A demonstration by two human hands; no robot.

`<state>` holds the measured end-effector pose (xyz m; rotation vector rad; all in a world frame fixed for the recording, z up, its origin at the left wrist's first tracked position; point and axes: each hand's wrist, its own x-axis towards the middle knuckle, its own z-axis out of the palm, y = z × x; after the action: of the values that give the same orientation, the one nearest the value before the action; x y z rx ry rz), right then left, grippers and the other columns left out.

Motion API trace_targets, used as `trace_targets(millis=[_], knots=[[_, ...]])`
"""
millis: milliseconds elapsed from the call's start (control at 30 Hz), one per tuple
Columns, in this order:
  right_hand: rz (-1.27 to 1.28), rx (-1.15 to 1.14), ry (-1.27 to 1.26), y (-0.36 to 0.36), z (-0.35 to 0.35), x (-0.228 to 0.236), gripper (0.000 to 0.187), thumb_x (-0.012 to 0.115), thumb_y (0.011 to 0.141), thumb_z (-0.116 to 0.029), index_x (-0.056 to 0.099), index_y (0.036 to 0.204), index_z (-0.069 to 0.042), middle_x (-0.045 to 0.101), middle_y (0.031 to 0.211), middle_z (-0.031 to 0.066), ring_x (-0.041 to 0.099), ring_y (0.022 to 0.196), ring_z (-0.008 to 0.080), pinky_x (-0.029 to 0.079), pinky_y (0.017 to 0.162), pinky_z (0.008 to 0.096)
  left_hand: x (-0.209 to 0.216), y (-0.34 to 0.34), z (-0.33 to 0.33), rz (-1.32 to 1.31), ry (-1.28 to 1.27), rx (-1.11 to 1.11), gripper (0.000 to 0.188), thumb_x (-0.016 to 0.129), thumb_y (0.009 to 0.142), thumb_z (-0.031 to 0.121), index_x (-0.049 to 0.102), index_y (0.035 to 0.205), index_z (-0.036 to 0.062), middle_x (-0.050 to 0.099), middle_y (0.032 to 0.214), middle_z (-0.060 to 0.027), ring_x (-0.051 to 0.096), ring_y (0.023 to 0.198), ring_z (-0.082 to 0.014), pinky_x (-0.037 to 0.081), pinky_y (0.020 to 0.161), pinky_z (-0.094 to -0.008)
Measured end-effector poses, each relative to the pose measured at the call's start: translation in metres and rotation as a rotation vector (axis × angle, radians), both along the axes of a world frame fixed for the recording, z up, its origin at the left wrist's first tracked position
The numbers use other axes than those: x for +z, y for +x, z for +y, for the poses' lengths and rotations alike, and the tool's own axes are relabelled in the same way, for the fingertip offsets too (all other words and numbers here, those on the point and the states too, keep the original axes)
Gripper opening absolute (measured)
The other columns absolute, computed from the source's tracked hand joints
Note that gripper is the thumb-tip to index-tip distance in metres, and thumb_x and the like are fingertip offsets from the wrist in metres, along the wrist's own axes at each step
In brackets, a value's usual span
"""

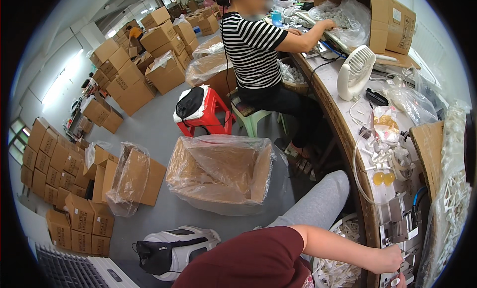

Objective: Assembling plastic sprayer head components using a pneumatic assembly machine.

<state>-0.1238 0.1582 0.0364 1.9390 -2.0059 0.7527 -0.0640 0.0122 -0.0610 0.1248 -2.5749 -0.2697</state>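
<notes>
At the lower right, my left hand point(386, 259) is closed over a metal fixture point(397, 223) on the workbench. Its fingertips are pinched together, and what they hold is too small to make out. Just below it, at the picture's lower edge, only some fingers of my right hand point(400, 281) show. They grip a small white plastic part point(395, 282) with a round end. Beside my leg, under the bench edge, a tub point(318, 268) holds many white plastic pieces. A clear bag of similar white pieces point(449, 213) stands right of the fixture.
A white fan point(356, 73), a clear hose point(356, 164) and two yellow discs point(383, 178) are on the bench point(325, 84). A co-worker in a striped top point(253, 49) sits further along. A lined open carton point(218, 173) and a red stool point(211, 106) stand on the floor.
</notes>
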Motion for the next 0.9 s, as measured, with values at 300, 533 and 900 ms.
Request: trace_targets(millis=[300, 533, 900], knots=[[-0.088, 0.031, 0.004, 0.002, 0.003, -0.009, 0.033, 0.060, 0.096, -0.014, 0.061, 0.124, 0.003, 0.065, 0.113, 0.0209, 0.063, 0.103, 0.0366, 0.050, 0.091, 0.0432, -0.001, -0.001, -0.001, 0.056, 0.014, -0.005, 0.033, 0.071, 0.057, 0.022, 0.075, 0.079, -0.0026, 0.072, 0.083, -0.0144, 0.069, 0.064, -0.0233, 0.042, 0.053, -0.0354], [-0.091, -0.011, -0.106, -0.001, 0.003, -0.028, 0.032, 0.064, 0.096, -0.021, 0.067, 0.115, 0.004, 0.069, 0.108, 0.0191, 0.066, 0.097, 0.0361, 0.053, 0.086, 0.0440, -0.003, 0.006, 0.006, 0.111, 0.033, 0.030, 0.019, 0.070, 0.057, 0.021, 0.070, 0.064, 0.0036, 0.072, 0.093, -0.0193, 0.068, 0.064, -0.0241, 0.042, 0.053, -0.0370], [-0.159, -0.164, -0.225, -0.003, 0.009, -0.047, 0.025, 0.066, 0.083, 0.009, 0.069, 0.107, 0.005, 0.070, 0.104, 0.0199, 0.068, 0.096, 0.0338, 0.053, 0.089, 0.0394, 0.021, 0.031, 0.000, 0.117, 0.094, 0.016, 0.012, 0.069, 0.065, 0.014, 0.072, 0.072, 0.0042, 0.068, 0.075, -0.0178, 0.068, 0.064, -0.0243, 0.050, 0.051, -0.0360]])
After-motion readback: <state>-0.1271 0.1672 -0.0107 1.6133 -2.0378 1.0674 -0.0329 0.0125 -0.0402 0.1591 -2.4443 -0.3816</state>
